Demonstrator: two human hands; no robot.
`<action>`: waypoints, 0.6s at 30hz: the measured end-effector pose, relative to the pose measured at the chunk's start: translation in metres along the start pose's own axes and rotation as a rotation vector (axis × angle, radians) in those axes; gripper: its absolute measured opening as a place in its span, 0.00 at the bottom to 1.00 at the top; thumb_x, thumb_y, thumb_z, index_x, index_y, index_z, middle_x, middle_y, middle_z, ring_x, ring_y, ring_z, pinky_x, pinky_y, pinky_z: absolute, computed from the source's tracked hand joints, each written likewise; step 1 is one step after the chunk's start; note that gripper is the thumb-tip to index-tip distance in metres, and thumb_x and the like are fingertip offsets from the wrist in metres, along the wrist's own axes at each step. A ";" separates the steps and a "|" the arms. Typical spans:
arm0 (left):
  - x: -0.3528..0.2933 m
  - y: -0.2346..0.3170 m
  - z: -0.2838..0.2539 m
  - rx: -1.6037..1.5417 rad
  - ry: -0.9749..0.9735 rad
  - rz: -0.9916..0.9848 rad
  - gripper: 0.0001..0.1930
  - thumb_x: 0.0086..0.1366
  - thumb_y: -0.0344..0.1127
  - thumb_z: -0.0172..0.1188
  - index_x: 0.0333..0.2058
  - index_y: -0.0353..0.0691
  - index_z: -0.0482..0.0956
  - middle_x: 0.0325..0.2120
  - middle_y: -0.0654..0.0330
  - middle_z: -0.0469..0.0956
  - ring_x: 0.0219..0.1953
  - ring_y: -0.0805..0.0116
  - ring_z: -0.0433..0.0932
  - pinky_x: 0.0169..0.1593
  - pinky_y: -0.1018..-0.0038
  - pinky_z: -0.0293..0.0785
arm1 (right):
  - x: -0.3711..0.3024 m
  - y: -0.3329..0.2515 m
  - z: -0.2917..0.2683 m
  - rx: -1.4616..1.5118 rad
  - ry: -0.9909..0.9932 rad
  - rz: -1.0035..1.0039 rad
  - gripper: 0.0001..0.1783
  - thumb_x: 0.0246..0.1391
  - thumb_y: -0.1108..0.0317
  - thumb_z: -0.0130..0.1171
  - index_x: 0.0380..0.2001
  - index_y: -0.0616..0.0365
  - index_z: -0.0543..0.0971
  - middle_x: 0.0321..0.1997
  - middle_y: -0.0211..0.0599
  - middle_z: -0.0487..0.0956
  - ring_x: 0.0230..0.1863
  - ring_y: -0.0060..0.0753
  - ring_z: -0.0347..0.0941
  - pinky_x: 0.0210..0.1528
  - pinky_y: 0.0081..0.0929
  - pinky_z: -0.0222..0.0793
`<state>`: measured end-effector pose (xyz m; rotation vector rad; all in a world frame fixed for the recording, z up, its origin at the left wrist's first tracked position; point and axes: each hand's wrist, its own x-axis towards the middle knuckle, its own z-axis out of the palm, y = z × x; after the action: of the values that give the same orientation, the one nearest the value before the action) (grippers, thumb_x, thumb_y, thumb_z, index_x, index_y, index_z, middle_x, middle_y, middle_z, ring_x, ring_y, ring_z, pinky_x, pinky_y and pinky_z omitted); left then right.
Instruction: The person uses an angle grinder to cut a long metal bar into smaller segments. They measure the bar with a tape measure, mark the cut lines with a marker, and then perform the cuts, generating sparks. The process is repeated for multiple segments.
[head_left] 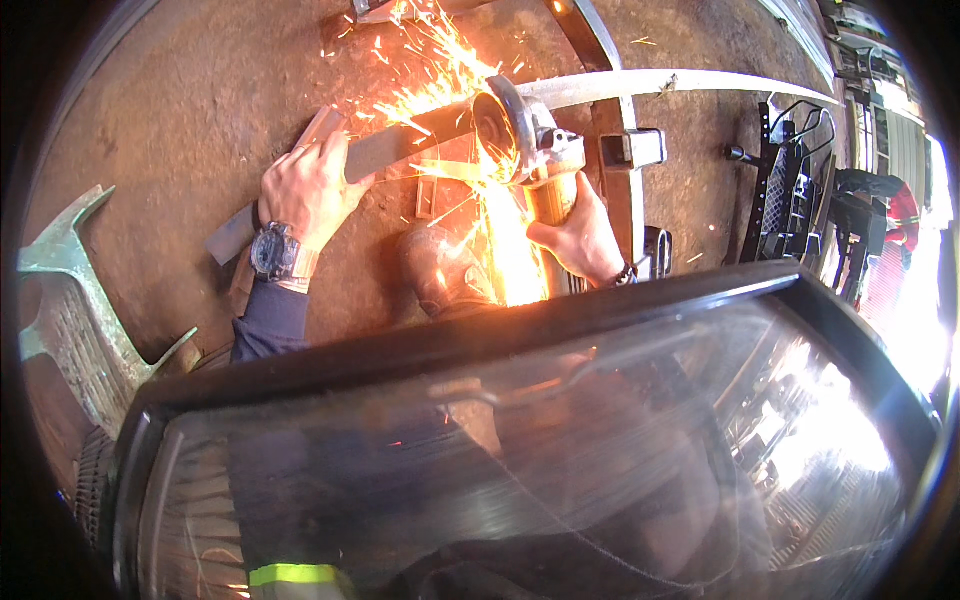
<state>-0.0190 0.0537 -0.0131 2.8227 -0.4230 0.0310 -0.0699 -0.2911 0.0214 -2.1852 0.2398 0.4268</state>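
Head view: a flat metal bar [395, 150] slants above the brown floor [180, 130], its right end at the disc [495, 125] of an angle grinder [553, 203]. The left hand [300, 195] grips the bar, fingers bent over it. The right hand [583, 238] has its fingers curled round the grinder's yellowish body. Bright sparks [435, 65] spray up and away from the disc, and a glowing stream pours down below it. A dark watch [270, 252] sits on the left wrist. Just right of the grinder stands a metal frame [620, 220]; farther right is a black mesh-fronted metal assembly [785, 190]. A green chair [75, 270] is at far left. Across the foreground spreads a black-rimmed clear visor [480, 335].
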 end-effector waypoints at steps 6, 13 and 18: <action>0.000 0.002 -0.004 0.008 -0.004 -0.006 0.27 0.52 0.50 0.75 0.45 0.42 0.79 0.31 0.54 0.84 0.37 0.55 0.84 0.42 0.61 0.81 | 0.000 -0.006 -0.005 -0.130 0.001 -0.015 0.39 0.37 0.61 0.75 0.50 0.69 0.69 0.40 0.57 0.83 0.43 0.54 0.83 0.47 0.40 0.78; 0.002 0.007 -0.009 -0.022 0.016 0.015 0.24 0.55 0.52 0.73 0.40 0.42 0.76 0.28 0.52 0.82 0.34 0.51 0.83 0.36 0.59 0.79 | -0.001 -0.006 -0.004 -0.078 -0.003 0.004 0.40 0.36 0.61 0.76 0.51 0.69 0.69 0.40 0.57 0.83 0.44 0.54 0.83 0.48 0.40 0.78; -0.001 0.004 -0.001 -0.026 0.064 0.021 0.26 0.53 0.51 0.74 0.44 0.42 0.78 0.29 0.54 0.83 0.35 0.55 0.84 0.39 0.61 0.80 | -0.001 -0.007 -0.004 -0.120 0.000 0.019 0.41 0.36 0.61 0.76 0.52 0.69 0.69 0.42 0.58 0.83 0.46 0.54 0.83 0.50 0.39 0.77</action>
<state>-0.0216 0.0507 -0.0115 2.7833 -0.4347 0.1192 -0.0674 -0.2904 0.0294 -2.3021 0.2411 0.4622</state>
